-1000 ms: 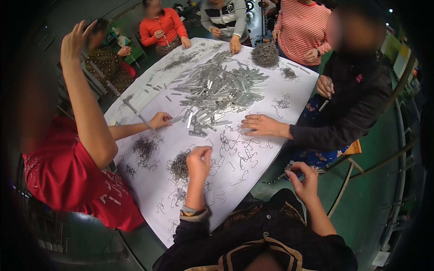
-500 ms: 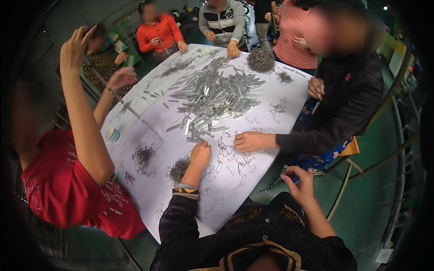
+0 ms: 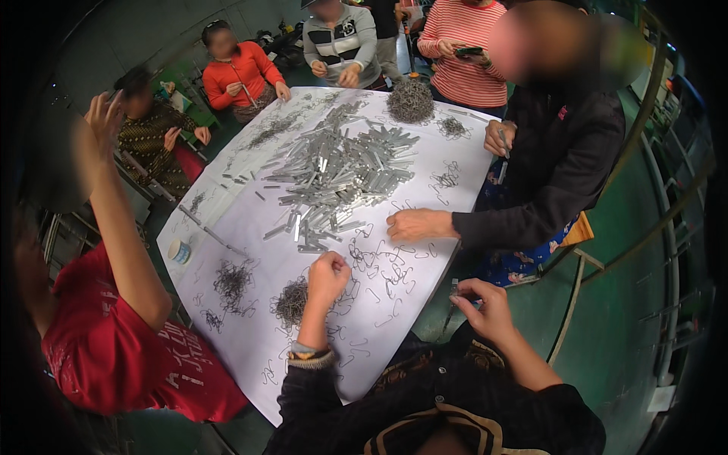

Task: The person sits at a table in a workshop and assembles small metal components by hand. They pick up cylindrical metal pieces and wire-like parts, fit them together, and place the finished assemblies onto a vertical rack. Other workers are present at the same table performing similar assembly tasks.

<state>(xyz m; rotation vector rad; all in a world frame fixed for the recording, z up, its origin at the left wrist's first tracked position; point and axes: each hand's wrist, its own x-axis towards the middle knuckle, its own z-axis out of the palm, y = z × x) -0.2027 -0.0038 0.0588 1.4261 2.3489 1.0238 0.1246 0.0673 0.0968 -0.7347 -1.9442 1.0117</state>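
Head view: the left hand (image 3: 327, 274) rests on the white-covered surface (image 3: 250, 356), fingers curled into a loose fist over the scattered bent wire hooks (image 3: 379, 267), right beside a small tangled wire clump (image 3: 291, 300). Whether it has a hook pinched inside the curl I cannot tell; the fingers hide it. The right hand (image 3: 484, 303) is held off the edge of the surface, well apart from the left, closed on a thin dark metal piece (image 3: 452, 297) that hangs down from the fingertips.

Farther up the surface lies a big heap of flat grey metal strips (image 3: 341, 171), and beyond it a round wire bundle (image 3: 410, 99). A person in a dark jacket presses a hand (image 3: 418, 224) flat among the loose hooks just beyond the left hand. A small white tape roll (image 3: 179, 250) sits near the left edge, by a person in red whose arm (image 3: 121, 212) is raised.

As I judge it, the step in hand is picking a single hook out of the loose scatter to join with the piece in the right hand. The next move calls for a fine pinch that frees one hook without dragging its tangled neighbours, then bringing both hands together.
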